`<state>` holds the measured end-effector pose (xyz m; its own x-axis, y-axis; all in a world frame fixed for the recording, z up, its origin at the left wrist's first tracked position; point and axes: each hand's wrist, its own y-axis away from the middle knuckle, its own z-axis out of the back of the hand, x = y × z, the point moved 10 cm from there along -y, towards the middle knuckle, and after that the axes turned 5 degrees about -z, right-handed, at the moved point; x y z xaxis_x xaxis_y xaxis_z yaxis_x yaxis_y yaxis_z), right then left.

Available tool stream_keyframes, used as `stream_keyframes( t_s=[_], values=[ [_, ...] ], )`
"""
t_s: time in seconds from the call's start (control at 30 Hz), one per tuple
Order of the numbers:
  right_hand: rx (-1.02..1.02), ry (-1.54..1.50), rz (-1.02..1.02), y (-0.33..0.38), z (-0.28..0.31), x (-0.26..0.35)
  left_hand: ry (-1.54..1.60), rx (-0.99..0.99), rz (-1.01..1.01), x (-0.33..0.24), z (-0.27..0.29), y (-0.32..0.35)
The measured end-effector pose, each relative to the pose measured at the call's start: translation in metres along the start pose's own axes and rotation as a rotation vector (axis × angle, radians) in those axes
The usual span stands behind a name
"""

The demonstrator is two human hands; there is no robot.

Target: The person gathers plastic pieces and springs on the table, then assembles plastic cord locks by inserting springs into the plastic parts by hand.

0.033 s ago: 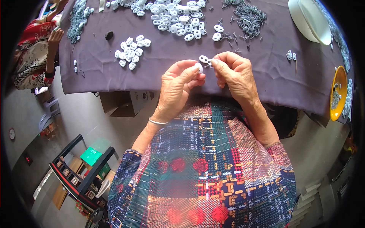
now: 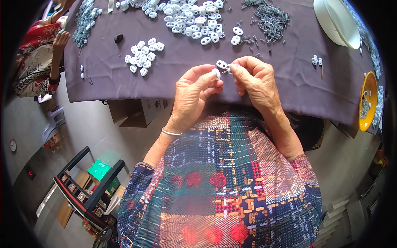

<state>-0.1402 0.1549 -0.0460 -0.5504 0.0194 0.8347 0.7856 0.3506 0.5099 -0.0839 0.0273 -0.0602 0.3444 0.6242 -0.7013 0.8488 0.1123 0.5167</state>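
Since nothing has visibly shifted, the work seems no further along: your left hand (image 2: 192, 91) pinches a white piece (image 2: 217, 75), your right hand (image 2: 257, 82) a screw (image 2: 225, 72), the two apart.

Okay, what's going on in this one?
A person sits at a table covered with dark cloth. The left hand holds a small white piece; the right hand pinches what looks like a screw close to it. Whether the two touch is hard to tell. Beyond the hands lie a heap of white pieces and a pile of screws.
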Motion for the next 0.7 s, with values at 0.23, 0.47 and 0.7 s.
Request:
stream_keyframes(
  t_s=[0.23, 0.47, 0.7],
  values=[
    [-0.039, -0.007, 0.001, 0.003, 0.001, 0.0, 0.004, 0.051, 0.025, -0.001, -0.006, 0.003],
    [-0.025, -0.032, -0.005, 0.005, -0.006, 0.0, -0.177, 0.063, -0.053, -0.004, -0.012, 0.004],
    [-0.008, -0.028, -0.005, 0.004, -0.011, -0.003, -0.606, -0.083, -0.415, -0.033, -0.011, 0.01]
  ],
)
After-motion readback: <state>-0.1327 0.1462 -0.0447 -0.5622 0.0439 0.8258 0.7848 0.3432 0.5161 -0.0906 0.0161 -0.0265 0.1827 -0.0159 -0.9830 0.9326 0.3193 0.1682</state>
